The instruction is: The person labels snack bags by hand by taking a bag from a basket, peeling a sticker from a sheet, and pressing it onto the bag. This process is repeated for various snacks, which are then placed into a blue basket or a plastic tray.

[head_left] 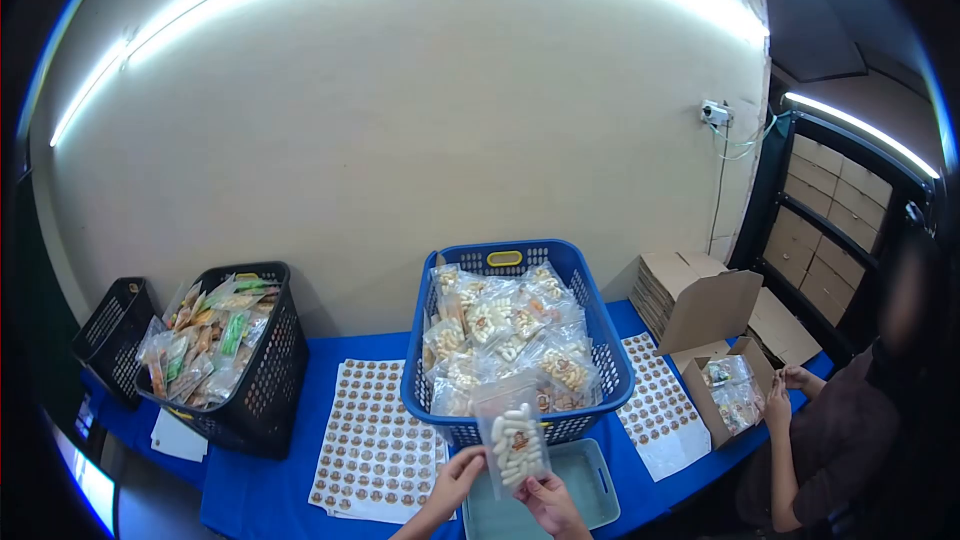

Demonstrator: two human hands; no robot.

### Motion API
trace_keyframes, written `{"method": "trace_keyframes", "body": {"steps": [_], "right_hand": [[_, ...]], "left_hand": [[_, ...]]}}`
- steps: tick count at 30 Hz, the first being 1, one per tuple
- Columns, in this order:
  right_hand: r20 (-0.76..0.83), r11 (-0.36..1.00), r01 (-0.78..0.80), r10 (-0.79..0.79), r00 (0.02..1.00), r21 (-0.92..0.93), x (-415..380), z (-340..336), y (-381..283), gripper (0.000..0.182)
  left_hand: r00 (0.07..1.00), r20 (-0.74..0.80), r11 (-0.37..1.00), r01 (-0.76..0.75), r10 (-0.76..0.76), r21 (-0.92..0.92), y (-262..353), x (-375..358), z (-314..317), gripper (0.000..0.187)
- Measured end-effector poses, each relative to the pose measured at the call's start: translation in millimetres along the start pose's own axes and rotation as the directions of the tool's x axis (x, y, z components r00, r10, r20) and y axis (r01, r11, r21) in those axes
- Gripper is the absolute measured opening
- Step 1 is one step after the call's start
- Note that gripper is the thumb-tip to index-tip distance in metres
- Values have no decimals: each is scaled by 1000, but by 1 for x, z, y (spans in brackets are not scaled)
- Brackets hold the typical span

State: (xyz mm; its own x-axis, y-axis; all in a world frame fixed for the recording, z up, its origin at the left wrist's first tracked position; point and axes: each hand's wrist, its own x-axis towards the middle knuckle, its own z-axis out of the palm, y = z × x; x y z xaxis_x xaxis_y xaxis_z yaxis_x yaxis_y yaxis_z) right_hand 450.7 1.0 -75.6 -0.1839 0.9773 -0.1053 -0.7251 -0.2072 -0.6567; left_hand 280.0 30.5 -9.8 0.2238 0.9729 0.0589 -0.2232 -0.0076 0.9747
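Note:
A clear plastic bag (528,457) of white, capsule-shaped snack pieces is held up in front of me, with a small brown round sticker on its face. My right hand (553,507) grips its lower right corner, thumb on the front. At the bag's left edge is my left hand (458,478), fingers pinched together on the plastic. Just behind the bag stands a blue basket (617,380) heaped with similar filled bags (490,320). Below my hands lies a shallow grey-green tray (601,500).
Sticker sheets (375,440) lie left of the basket, and another sheet (660,420) lies right. A black basket (285,370) holds mixed packets. Flattened cartons (660,290) and an open cardboard box (700,405) stand right, beside a co-worker (835,440) with both hands near the box.

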Motion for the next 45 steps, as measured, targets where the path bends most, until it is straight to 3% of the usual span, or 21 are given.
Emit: {"method": "trace_keyframes", "body": {"steps": [1,2,5,9,12,14,15,19,20,23,25,27,29,31,34,37,39,40,43,45], "right_hand": [[-23,996,76,-77,997,-34,1,-4,-2,17],[-39,989,120,-123,992,-84,2,-10,2,16],[-76,983,35,-50,996,-182,-9,7,2,15],[46,923,15,2,999,-384,-13,15,-7,18],[80,839,39,5,997,-543,-18,25,-24,19],[131,767,82,2,991,-636,-20,23,-31,19],[112,770,82,-14,994,-633,-22,23,-32,19],[73,789,129,-107,992,-600,-25,19,-36,18],[64,803,145,-132,989,-578,-26,19,-35,18],[83,803,148,-122,989,-578,-30,21,-39,17],[93,796,141,-106,990,-589,-32,21,-39,16],[85,796,131,-100,991,-591,-32,18,-35,16],[54,782,120,-110,992,-611,-34,9,-32,16],[18,778,117,-135,991,-618,-36,7,-31,14],[-43,789,115,-176,984,-603,-43,12,-29,11],[-38,798,124,-180,983,-589,-42,5,-21,9],[-44,791,72,-124,991,-607,-41,-12,-11,16],[-67,798,115,-191,979,-592,-40,-10,-4,11],[-45,804,80,-131,990,-590,-26,-11,7,11],[-36,787,39,-77,996,-615,-16,1,11,10]], "left_hand": [[996,56,996,68,-65,-57,-3,-4,2,30],[997,60,999,37,-39,31,-14,-7,1,29],[1000,-9,998,26,-26,65,-20,-8,8,28],[999,-15,949,-28,34,313,-29,-2,-7,25],[992,78,899,60,-103,433,1,-10,-8,26],[988,135,965,35,-73,261,-4,-14,-8,27],[986,163,985,17,-45,172,-4,-14,-6,27],[945,245,952,147,-216,270,8,-10,5,25],[912,343,955,137,-225,264,0,-2,1,24],[950,299,941,-11,-96,338,10,5,6,25],[975,188,936,-176,122,305,20,16,12,21],[966,32,907,-252,256,337,38,34,12,20],[962,-11,909,-255,274,330,63,54,7,21],[975,-6,882,-198,222,427,75,83,-2,30],[986,166,572,-144,14,808,48,130,-34,39],[982,188,712,-132,1,690,51,100,-20,45],[966,244,774,-216,82,595,38,90,-22,40],[966,235,837,-212,103,504,39,85,-24,32],[983,142,936,-159,119,314,55,95,-48,24],[952,85,909,-307,295,283,69,121,-81,21]]}}
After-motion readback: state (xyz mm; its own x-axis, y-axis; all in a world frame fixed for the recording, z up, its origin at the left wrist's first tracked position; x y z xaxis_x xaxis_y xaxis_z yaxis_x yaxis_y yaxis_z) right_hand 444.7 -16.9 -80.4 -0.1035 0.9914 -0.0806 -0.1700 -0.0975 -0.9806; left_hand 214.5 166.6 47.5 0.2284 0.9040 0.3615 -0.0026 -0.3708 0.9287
